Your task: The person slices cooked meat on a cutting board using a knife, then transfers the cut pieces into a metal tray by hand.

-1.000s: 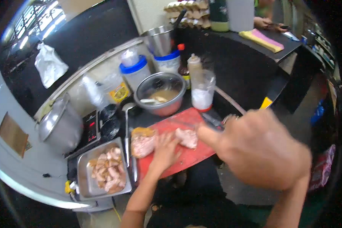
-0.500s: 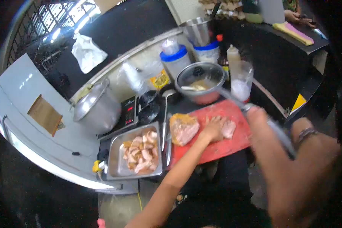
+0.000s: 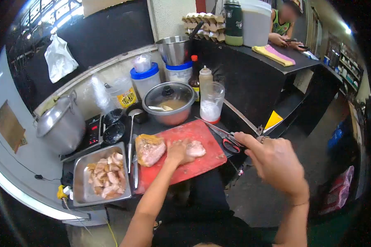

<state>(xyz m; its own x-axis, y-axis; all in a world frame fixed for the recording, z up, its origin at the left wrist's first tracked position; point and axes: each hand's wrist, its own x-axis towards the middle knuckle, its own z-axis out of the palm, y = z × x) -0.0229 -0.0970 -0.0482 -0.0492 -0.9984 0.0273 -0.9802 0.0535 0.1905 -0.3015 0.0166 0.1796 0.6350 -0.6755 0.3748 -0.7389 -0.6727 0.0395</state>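
My left hand [image 3: 178, 153] lies on a pale piece of raw meat [image 3: 196, 149] on the red cutting board [image 3: 189, 173]. Its fingers are spread and partly hide the meat. Left of it sits a larger meat chunk [image 3: 150, 150] with a yellowish rind. My right hand [image 3: 278, 164] is raised off the board's right side, closed around the handle of a knife [image 3: 220, 130] whose narrow blade points up and left. Just under the blade lie scissors [image 3: 231, 146] with red-and-black handles. A steel tray [image 3: 130, 181] at left holds several cut meat pieces [image 3: 107, 175].
Behind the board stand a lidded bowl [image 3: 179, 113], a clear jar [image 3: 212, 101] of white contents and a squeeze bottle [image 3: 205, 78]. A ladle [image 3: 130, 144] lies between tray and board. A large pot [image 3: 62, 125] is left. Another person [image 3: 282, 33] leans on the far counter.
The view has shifted, so the board sits further left in frame. My right hand and knife appear lower and farther from the camera. My left hand stays on the meat.
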